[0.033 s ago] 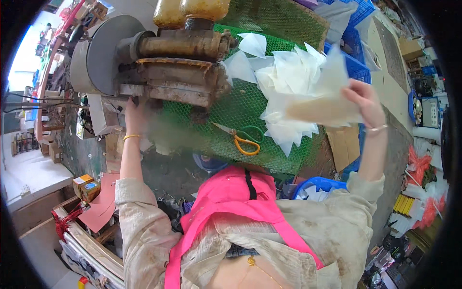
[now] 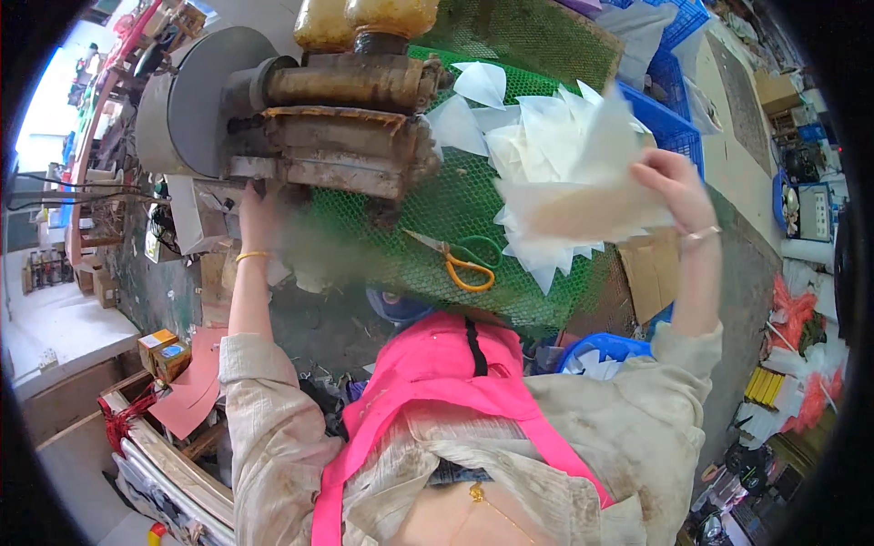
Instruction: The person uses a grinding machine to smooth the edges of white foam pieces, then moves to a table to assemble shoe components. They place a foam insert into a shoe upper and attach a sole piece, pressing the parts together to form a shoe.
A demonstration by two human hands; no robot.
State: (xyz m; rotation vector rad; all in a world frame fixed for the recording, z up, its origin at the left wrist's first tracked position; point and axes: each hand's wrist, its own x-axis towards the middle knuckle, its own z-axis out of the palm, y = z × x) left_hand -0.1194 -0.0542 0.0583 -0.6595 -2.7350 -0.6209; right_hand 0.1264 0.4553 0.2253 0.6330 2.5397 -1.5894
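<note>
My right hand [image 2: 685, 193] pinches the edge of a thin, floppy sheet piece [image 2: 583, 214], white with a tan area and smeared by motion. It hangs over a pile of white, pointed sheet pieces [image 2: 537, 136] on green mesh [image 2: 437, 205]. My left hand [image 2: 259, 217] reaches up under the left part of a grimy metal machine [image 2: 341, 150]. Its fingers look curled at a small dark part beneath the machine, partly hidden. Between my hands, scissors [image 2: 470, 271] with one orange and one green handle lie on the mesh, blades pointing left.
A round grey disc [image 2: 218, 100] forms the machine's left side, and yellowed containers [image 2: 387, 14] sit on top. Blue crates [image 2: 665, 123] stand beyond the mesh at right. Near my body is a blue basket [image 2: 605, 344] with white pieces; a cardboard sheet [image 2: 651, 273] stands beside the mesh.
My right hand has shifted a little to the left, carrying the sheet piece further over the pile. My left hand stays under the machine.
</note>
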